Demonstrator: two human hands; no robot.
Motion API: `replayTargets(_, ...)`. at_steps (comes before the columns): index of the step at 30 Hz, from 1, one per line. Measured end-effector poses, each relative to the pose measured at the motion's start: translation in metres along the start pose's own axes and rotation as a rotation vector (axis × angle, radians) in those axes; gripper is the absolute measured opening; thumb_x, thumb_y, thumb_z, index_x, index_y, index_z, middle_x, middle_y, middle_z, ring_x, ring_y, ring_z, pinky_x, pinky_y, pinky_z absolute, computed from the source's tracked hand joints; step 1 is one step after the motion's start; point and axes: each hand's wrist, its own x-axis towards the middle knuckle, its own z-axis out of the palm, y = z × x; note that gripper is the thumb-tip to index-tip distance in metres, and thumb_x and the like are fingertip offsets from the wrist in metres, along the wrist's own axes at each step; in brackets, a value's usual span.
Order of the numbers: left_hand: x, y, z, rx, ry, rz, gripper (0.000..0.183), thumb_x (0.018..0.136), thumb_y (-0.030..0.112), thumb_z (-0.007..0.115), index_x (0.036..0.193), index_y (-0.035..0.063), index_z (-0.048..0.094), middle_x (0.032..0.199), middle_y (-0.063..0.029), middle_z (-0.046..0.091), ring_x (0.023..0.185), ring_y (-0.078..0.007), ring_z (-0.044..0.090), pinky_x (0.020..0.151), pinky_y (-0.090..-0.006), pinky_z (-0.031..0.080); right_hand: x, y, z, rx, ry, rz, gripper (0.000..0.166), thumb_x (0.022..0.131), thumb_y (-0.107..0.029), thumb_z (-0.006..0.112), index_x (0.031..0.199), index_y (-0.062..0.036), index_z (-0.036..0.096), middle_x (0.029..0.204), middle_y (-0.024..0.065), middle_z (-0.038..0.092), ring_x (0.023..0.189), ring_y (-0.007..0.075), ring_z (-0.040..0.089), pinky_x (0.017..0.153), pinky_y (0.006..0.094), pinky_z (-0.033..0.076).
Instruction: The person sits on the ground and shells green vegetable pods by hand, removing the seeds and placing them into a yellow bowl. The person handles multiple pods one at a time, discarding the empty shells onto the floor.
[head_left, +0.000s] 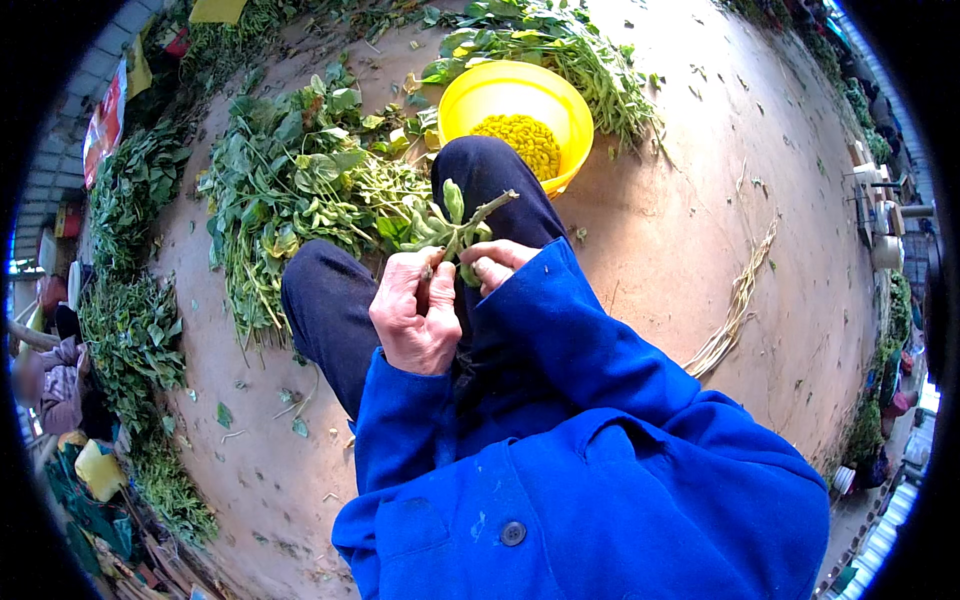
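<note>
Above my lap, my left hand (418, 309) pinches the lower end of a short green bean stalk (489, 208), thumb against bent fingers. Fuzzy bean pods (453, 201), likely soybean, cluster along it, and its bare woody tip points up to the right. My right hand (501, 264) is closed at the right side of the same cluster, its fingertips against the pods. Exactly what sits between the fingertips is partly hidden. Just beyond my right knee stands a yellow plastic basin (469, 94) with many small yellow-green beans (521, 139) in its bottom.
Leafy bean plants (300, 180) are heaped beyond my left knee, and another heap (592, 75) lies behind the basin. Dry stripped stalks (731, 326) lie on the floor at right. More greenery (127, 330) lines the left, where another person (64, 382) sits.
</note>
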Motion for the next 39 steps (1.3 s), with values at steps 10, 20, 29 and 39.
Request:
replayTargets(10,-0.005,0.009,0.003,0.005,-0.013,-0.034,0.013,0.079,0.001,0.056,0.091,0.0004,0.054,0.079,-0.0050,0.056,0.069,-0.0084,0.053,0.063,-0.0205,0.043,0.012,-0.003,0.010,0.584,-0.182,0.196,0.026,0.084,-0.022,0.053,0.102,-0.0034,0.056,0.083,0.0022,0.060,0.072,0.0059,0.053,0.062,0.0176,0.042)
replayTargets(20,-0.011,-0.005,0.001,0.155,-0.099,-0.036,0.014,0.084,0.014,0.052,0.084,-0.0004,0.055,0.074,-0.0099,0.055,0.065,-0.0163,0.052,0.060,-0.0270,0.041,0.011,-0.012,0.000,0.201,-0.050,0.303,0.023,0.080,-0.020,0.059,0.095,-0.0023,0.059,0.078,0.0014,0.060,0.065,0.0059,0.052,0.055,0.0174,0.041)
replayTargets(29,-0.015,-0.009,0.003,0.320,-0.186,0.004,0.022,0.086,0.019,0.049,0.071,0.0024,0.047,0.057,-0.0160,0.051,0.048,-0.0289,0.052,0.046,-0.0348,0.039,0.013,-0.008,-0.003,-0.026,-0.004,0.118,0.027,0.078,-0.024,0.059,0.087,0.0017,0.062,0.075,0.0114,0.063,0.066,0.0130,0.059,0.059,0.0251,0.047)
replayTargets(39,-0.010,-0.012,0.012,-0.438,-0.202,-0.447,0.019,0.086,0.024,0.050,0.078,0.0064,0.051,0.054,-0.0039,0.049,0.036,-0.0141,0.038,0.033,-0.0264,0.028,0.011,-0.020,-0.004,0.153,-0.026,0.237,0.025,0.081,-0.020,0.058,0.092,0.0025,0.060,0.076,0.0092,0.063,0.064,0.0093,0.057,0.057,0.0225,0.046)
